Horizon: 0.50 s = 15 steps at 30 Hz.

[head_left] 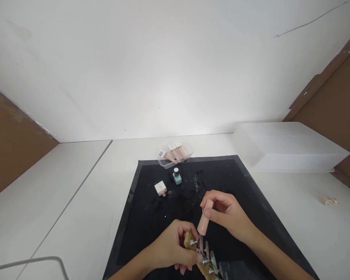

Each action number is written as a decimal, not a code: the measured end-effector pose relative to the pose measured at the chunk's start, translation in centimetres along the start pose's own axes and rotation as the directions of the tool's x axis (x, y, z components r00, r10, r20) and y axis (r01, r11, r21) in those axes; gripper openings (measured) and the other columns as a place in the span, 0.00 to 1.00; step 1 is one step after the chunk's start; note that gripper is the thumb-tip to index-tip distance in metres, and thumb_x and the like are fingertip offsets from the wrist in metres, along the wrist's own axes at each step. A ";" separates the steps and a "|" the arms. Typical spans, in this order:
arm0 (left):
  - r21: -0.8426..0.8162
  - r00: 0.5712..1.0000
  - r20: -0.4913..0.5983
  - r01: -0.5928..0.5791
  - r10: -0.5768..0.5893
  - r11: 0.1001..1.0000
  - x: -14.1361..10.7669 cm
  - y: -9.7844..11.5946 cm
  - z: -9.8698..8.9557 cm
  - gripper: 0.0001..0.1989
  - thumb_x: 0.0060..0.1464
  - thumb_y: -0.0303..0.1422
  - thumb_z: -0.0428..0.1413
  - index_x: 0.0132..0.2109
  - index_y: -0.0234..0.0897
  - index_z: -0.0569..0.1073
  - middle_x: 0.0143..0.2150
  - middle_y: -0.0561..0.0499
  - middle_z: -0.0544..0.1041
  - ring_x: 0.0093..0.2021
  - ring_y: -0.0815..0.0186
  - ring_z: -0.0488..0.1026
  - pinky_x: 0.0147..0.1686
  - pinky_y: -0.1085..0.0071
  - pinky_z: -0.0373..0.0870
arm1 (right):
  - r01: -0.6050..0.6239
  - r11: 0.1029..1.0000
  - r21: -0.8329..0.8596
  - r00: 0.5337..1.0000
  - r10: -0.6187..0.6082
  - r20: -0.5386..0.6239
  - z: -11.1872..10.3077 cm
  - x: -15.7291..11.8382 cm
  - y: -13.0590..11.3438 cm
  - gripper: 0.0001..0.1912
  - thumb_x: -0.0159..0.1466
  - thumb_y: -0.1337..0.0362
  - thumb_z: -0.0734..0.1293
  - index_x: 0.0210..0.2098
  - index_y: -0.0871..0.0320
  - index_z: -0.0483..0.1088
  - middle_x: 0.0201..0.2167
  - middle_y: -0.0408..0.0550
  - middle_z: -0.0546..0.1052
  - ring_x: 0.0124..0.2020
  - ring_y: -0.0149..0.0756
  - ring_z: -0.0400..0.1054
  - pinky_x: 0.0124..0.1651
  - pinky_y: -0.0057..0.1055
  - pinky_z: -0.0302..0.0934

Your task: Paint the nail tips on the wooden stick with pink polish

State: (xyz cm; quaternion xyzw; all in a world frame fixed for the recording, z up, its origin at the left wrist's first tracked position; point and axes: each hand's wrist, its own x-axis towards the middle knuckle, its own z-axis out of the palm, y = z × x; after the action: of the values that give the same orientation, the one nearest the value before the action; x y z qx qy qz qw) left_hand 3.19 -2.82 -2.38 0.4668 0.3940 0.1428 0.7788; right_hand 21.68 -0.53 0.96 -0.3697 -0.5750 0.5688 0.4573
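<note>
My left hand [175,245] is closed around a tan, knobbly nail-tip stand [203,269] with several small metal posts. False nail tips [207,249] stick out from its right side, some pinkish and some clear. In my right hand [226,214] is a pink nail polish brush cap [205,218], pinched near its upper end. It tilts down, with its lower end right by the nearest nail tip; the bristles are hard to make out. Beyond my hands lies an uncapped white square polish bottle [160,188]. A small teal bottle [177,177] with a white-topped dark cap stands behind it.
A clear plastic tray [167,165] with several pink-capped bottles [175,149] sits at the back edge of the black mat [151,217]. At the right stands a translucent white box [294,155], with a small cream-coloured object [328,200] before it. A grey cable [46,258] curves at lower left.
</note>
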 end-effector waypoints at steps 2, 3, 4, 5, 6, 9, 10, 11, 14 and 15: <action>-0.003 1.000 0.004 -0.007 0.007 1.000 0.0 -0.1 -0.1 0.15 0.35 0.33 0.65 0.29 0.32 0.69 0.16 0.59 0.71 0.12 0.78 0.64 0.09 0.84 0.59 | -0.014 0.999 -0.036 0.997 0.011 -0.074 -0.1 0.1 0.0 0.09 0.54 0.59 0.71 0.27 0.57 0.71 0.19 0.40 0.67 0.22 0.30 0.59 0.26 0.27 0.55; -0.003 1.000 0.007 -0.008 0.008 1.000 0.0 -0.1 -0.1 0.14 0.35 0.33 0.65 0.29 0.32 0.69 0.16 0.59 0.71 0.12 0.78 0.64 0.09 0.84 0.59 | -0.017 0.999 -0.036 0.994 0.013 -0.106 -0.1 0.1 -0.1 0.09 0.54 0.58 0.71 0.26 0.57 0.71 0.19 0.40 0.67 0.22 0.31 0.59 0.26 0.27 0.55; -0.001 1.000 0.008 -0.005 0.005 1.000 0.0 -0.2 -0.2 0.14 0.35 0.33 0.65 0.30 0.32 0.69 0.16 0.59 0.71 0.12 0.78 0.64 0.09 0.84 0.59 | -0.015 1.000 -0.024 0.992 0.012 -0.122 -0.1 0.2 -0.1 0.10 0.53 0.57 0.71 0.26 0.57 0.71 0.20 0.41 0.67 0.22 0.31 0.60 0.26 0.27 0.56; 0.003 1.000 0.006 -0.003 0.003 1.000 0.0 -0.3 -0.2 0.14 0.35 0.33 0.65 0.30 0.32 0.69 0.16 0.59 0.71 0.12 0.77 0.64 0.09 0.84 0.59 | -0.010 1.000 -0.005 0.993 0.009 -0.119 -0.1 0.1 -0.1 0.11 0.53 0.56 0.71 0.26 0.58 0.71 0.20 0.41 0.67 0.23 0.32 0.60 0.26 0.27 0.56; 0.008 1.000 0.005 -0.001 0.001 1.000 0.0 -0.3 -0.2 0.14 0.36 0.33 0.65 0.30 0.32 0.69 0.16 0.59 0.71 0.12 0.78 0.64 0.08 0.84 0.58 | -0.001 1.000 0.017 0.995 0.003 -0.095 -0.1 0.1 -0.2 0.12 0.53 0.55 0.71 0.26 0.58 0.71 0.21 0.42 0.68 0.23 0.32 0.61 0.26 0.28 0.57; 0.010 1.000 0.001 0.010 -0.010 1.000 0.0 -0.3 -0.2 0.14 0.35 0.32 0.65 0.30 0.33 0.69 0.15 0.60 0.71 0.11 0.78 0.64 0.08 0.84 0.58 | 0.019 0.999 0.051 1.000 -0.019 0.007 -0.1 0.0 -0.2 0.11 0.53 0.56 0.71 0.26 0.57 0.72 0.21 0.42 0.68 0.23 0.32 0.61 0.26 0.28 0.57; 0.006 1.000 -0.001 0.010 -0.010 1.000 0.0 -0.3 -0.2 0.14 0.35 0.32 0.65 0.29 0.33 0.69 0.15 0.60 0.71 0.11 0.78 0.64 0.08 0.84 0.58 | 0.020 0.999 0.033 1.000 -0.020 0.018 -0.1 0.0 -0.2 0.11 0.53 0.56 0.71 0.27 0.57 0.72 0.21 0.42 0.68 0.23 0.32 0.61 0.26 0.28 0.57; 0.002 1.000 -0.003 0.007 -0.007 1.000 0.0 -0.2 -0.2 0.14 0.35 0.32 0.65 0.29 0.33 0.68 0.15 0.60 0.71 0.11 0.78 0.63 0.08 0.84 0.58 | 0.020 1.000 0.007 1.000 -0.020 0.008 -0.1 0.0 -0.2 0.10 0.53 0.57 0.71 0.27 0.57 0.72 0.20 0.42 0.68 0.23 0.31 0.60 0.26 0.28 0.57; -0.003 1.000 -0.010 0.001 -0.001 1.000 0.0 -0.2 -0.2 0.14 0.35 0.33 0.65 0.29 0.33 0.69 0.15 0.59 0.71 0.10 0.77 0.64 0.08 0.84 0.58 | 0.009 0.999 -0.046 0.997 -0.012 -0.071 -0.2 0.0 -0.2 0.09 0.54 0.58 0.70 0.27 0.57 0.71 0.19 0.41 0.68 0.22 0.32 0.60 0.26 0.28 0.56; -0.002 1.000 -0.011 0.001 -0.001 1.000 0.0 -0.2 -0.2 0.14 0.35 0.33 0.65 0.29 0.33 0.69 0.15 0.59 0.71 0.11 0.77 0.64 0.08 0.84 0.58 | 0.008 0.999 -0.036 0.996 -0.011 -0.087 -0.1 0.0 -0.2 0.09 0.54 0.58 0.70 0.27 0.57 0.71 0.19 0.41 0.68 0.23 0.32 0.61 0.27 0.28 0.57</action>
State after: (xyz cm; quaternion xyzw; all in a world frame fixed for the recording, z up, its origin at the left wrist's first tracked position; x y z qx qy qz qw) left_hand 3.01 -2.78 -2.66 0.4649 0.3984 0.1453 0.7772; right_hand 21.85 -0.51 1.11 -0.3994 -0.5663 0.5398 0.4779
